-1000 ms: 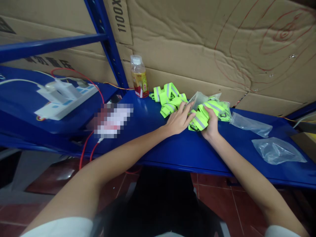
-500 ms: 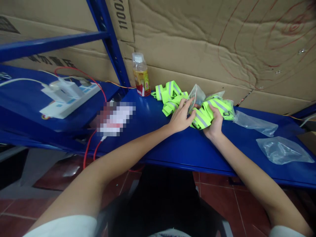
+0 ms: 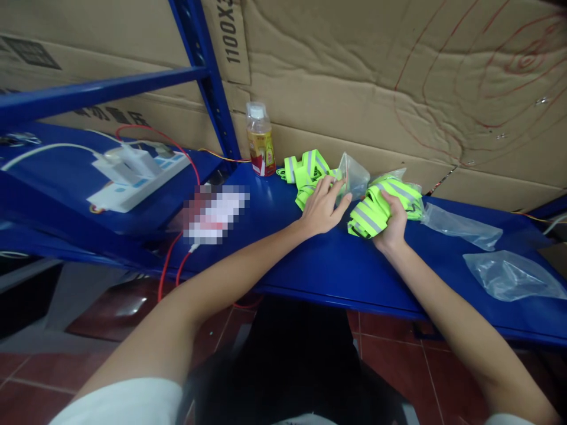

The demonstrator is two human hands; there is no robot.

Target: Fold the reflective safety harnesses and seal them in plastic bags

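The right hand is closed around a yellow-green strap bundle with grey stripes, which is to the right of the bottle and nearer to the person. The left hand, between the bottle and this bundle, has its thumb spread away from the fingers; the fingertips are at a clear bag, but I cannot tell whether they grip it. A second strap bundle lies just beside the bottle, on its right, partly hidden by the left hand. Farther to the right of the bottle, two loose plastic bags lie on the blue tabletop. To the left of the bottle are a blurred object and, farther left, a white power strip with plugs. Behind the bottle stands cardboard.
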